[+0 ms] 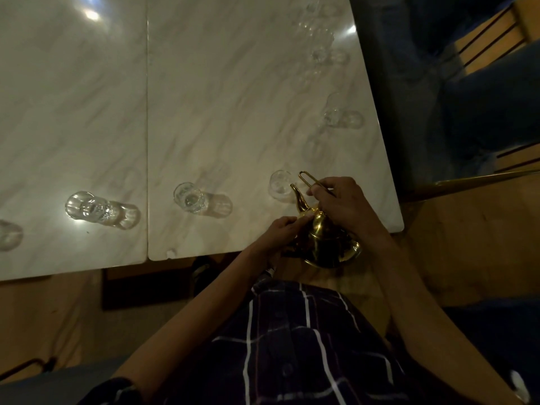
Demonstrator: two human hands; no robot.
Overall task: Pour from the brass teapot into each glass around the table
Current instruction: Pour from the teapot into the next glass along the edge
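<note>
The brass teapot [327,241] is tilted over the near right corner of the marble table [222,106], its spout pointing at a clear glass [280,184]. My right hand [342,204] grips the teapot's wire handle. My left hand [282,229] presses against the teapot's lid and left side. Along the near edge stand more clear glasses: one [188,197] at the middle, one [87,209] further left, and a blurred one [8,233] at the frame edge. Several glasses line the right edge, the closest [336,114] partway up. No stream of liquid is visible.
A seam splits the table into two slabs. Beyond the right edge sit dark blue seats [482,106] and a wooden bench. Wooden floor and a dark chair base [146,290] lie under the near edge. My checked shirt fills the bottom of the view.
</note>
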